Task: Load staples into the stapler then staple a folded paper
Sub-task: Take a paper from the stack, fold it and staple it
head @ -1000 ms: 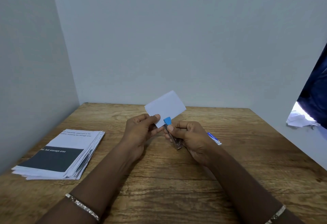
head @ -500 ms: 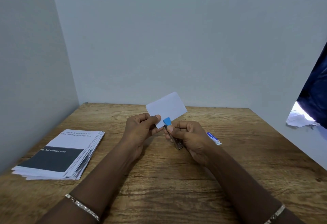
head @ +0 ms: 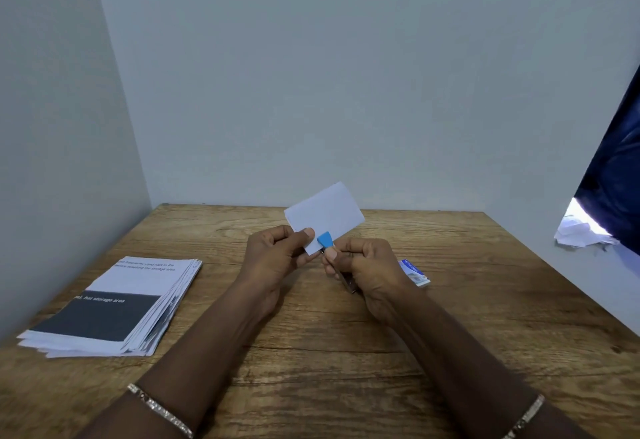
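The stapler (head: 332, 258) sits in my right hand (head: 372, 272), above the middle of the wooden table (head: 346, 352). Its blue tip is over the lower corner of the folded paper (head: 323, 215); its metal end shows below my fingers (head: 360, 248), which are curled closed around the body, thumb on top. My left hand (head: 277, 258) pinches the paper's lower left edge between thumb and fingers, holding the sheet up off the table, tilted. A small blue and white box (head: 414, 272) lies on the table just right of my right hand. A stack of printed sheets (head: 114, 307) lies at the table's left. A bracelet (head: 159, 411) is on my left wrist.
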